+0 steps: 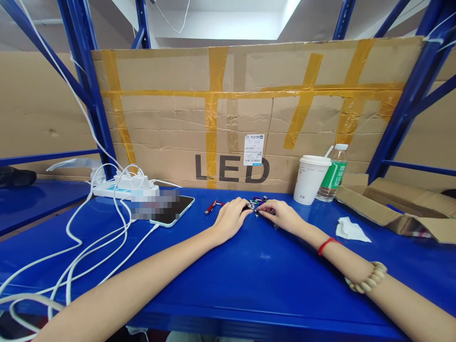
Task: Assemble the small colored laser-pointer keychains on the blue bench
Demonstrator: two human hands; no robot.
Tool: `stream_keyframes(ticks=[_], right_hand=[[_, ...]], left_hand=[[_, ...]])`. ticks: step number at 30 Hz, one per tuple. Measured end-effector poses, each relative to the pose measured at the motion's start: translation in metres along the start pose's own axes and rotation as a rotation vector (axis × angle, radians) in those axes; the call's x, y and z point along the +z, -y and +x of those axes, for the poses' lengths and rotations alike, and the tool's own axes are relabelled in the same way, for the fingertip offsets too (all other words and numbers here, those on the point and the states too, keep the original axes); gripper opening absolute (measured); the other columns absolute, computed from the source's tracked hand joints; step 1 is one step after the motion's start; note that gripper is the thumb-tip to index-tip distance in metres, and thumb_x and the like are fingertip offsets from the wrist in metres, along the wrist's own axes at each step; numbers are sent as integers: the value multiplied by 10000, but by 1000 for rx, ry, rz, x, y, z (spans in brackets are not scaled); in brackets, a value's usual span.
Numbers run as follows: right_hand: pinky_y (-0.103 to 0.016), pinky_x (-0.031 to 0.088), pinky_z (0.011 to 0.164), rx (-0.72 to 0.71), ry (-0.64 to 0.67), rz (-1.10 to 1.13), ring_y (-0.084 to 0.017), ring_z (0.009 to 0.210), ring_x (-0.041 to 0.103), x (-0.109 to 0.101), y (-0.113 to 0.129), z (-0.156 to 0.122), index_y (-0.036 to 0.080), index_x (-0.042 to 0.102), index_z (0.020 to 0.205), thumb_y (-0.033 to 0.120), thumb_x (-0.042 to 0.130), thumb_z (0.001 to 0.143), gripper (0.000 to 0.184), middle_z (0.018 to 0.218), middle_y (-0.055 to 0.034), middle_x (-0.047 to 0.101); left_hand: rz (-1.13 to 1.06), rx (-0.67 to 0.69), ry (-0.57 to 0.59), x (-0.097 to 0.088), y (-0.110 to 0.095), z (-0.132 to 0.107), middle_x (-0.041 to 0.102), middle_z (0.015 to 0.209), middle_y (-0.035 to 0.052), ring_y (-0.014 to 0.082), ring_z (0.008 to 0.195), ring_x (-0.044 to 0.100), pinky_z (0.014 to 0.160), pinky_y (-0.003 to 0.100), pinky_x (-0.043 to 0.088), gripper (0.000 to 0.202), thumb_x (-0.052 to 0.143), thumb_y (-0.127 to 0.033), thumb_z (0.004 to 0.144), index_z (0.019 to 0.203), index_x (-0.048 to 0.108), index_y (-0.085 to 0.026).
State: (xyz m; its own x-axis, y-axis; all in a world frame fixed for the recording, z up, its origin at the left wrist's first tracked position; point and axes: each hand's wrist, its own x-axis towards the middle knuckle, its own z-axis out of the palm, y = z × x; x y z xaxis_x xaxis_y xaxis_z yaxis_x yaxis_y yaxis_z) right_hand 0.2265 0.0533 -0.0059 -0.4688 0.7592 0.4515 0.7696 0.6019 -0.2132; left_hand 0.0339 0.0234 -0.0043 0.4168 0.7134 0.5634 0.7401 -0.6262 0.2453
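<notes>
Both hands meet over the middle of the blue table, fingertips close together. My left hand (231,219) is closed, thumb near the forefinger, at a small shiny metal piece too small to name. My right hand (280,216) pinches at the same spot from the right; its fingers partly hide what lies between them. Just behind the fingertips lie several small shiny coloured pieces (262,199), purple and green among them. A red metallic piece with a bent shape (211,208) rests left of my left hand.
On the left are a phone (175,212), a white power strip (119,191) and looping white cables (76,242). A paper cup (309,180), a bottle (334,176), a crumpled tissue (352,230) and an open cardboard box (395,209) stand right. Cardboard (171,123) walls the back.
</notes>
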Motion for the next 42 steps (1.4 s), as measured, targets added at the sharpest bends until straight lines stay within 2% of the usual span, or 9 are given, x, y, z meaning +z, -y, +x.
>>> stream_keyframes(ticks=[5,16,18,22,25,32,35,39,42], right_hand=[[-267,406,631,-5,29,-82,-172,784,556,-3,10,-1,284,676,798,431,487,762,242,849,-10,632],[-229,376,544,167,81,30,-131,645,554,-3,13,0,256,656,749,411,557,706,189,752,24,650],[-231,377,551,143,21,19,-131,644,554,-7,16,-1,247,652,737,400,550,718,185,746,18,650],[-237,405,588,114,-239,149,-128,646,556,-13,28,-1,213,639,785,406,509,756,234,753,-12,651],[-241,420,590,58,-301,266,-130,642,555,-10,36,-1,197,641,796,407,516,753,248,761,-32,650],[-215,402,564,-42,-185,334,-118,660,545,-7,41,-1,187,633,722,418,492,770,275,763,-22,632],[-213,362,530,38,-174,184,-113,626,538,-13,37,-2,212,628,729,441,434,797,308,760,-4,638],[-221,288,470,117,-129,-78,-135,588,538,-15,27,-4,205,589,578,464,435,779,362,646,-8,631],[-220,291,452,129,-8,-65,-120,495,513,-8,19,-4,193,555,511,442,468,755,360,534,-5,598]], left_hand=[[15,18,7,0,-1,1,546,868,2,142,825,514,721,265,403,203,346,-336,862,869,498,-202],[-23,37,33,-1,-2,0,561,914,13,148,830,526,762,284,401,203,334,-294,870,949,500,-208],[-67,29,35,0,-1,0,569,930,7,149,841,530,778,288,400,198,344,-301,866,948,502,-215],[-192,-5,33,1,1,1,583,917,4,150,840,540,773,276,417,189,372,-317,850,903,521,-213],[-257,-5,34,1,2,1,598,915,11,153,843,549,774,274,423,184,388,-303,843,907,534,-211],[-228,24,28,3,3,0,605,942,16,152,861,556,743,254,427,189,376,-269,848,920,539,-207],[-143,21,8,2,1,-1,605,924,11,155,846,559,739,263,422,199,355,-292,857,911,527,-209],[-39,40,18,0,-4,-2,602,918,16,159,846,558,742,272,416,214,338,-316,862,895,516,-201],[32,47,29,-1,-6,-3,601,907,22,163,829,557,734,286,413,239,324,-339,865,901,512,-197]])
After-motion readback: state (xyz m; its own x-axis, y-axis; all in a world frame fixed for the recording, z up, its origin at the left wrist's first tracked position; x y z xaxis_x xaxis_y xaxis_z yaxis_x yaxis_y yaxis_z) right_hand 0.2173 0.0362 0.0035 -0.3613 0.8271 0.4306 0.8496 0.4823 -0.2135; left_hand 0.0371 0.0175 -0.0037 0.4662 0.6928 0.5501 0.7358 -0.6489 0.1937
